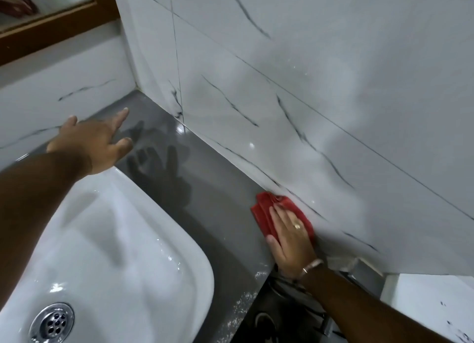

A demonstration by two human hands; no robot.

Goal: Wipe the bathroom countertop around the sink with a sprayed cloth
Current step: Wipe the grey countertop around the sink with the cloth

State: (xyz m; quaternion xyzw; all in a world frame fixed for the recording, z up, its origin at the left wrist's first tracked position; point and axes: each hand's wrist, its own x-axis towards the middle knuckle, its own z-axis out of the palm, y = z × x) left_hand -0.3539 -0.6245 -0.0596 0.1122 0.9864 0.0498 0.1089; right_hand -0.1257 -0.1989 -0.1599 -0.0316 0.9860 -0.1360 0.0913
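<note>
From the head view, my right hand (289, 236) presses the red cloth (263, 209) flat on the counter (210, 204). My fingers are straight and together, at the counter's right edge against the wall (307, 111). My left hand (93, 142) hangs over the sink's (115, 240) back rim, fingers spread, holding nothing.

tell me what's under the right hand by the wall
A crumpled red cloth lies under the right hand, pressed onto the glossy grey countertop against the white veined wall tiles. The cloth's part beneath the palm, and the counter below it, are covered.
</note>
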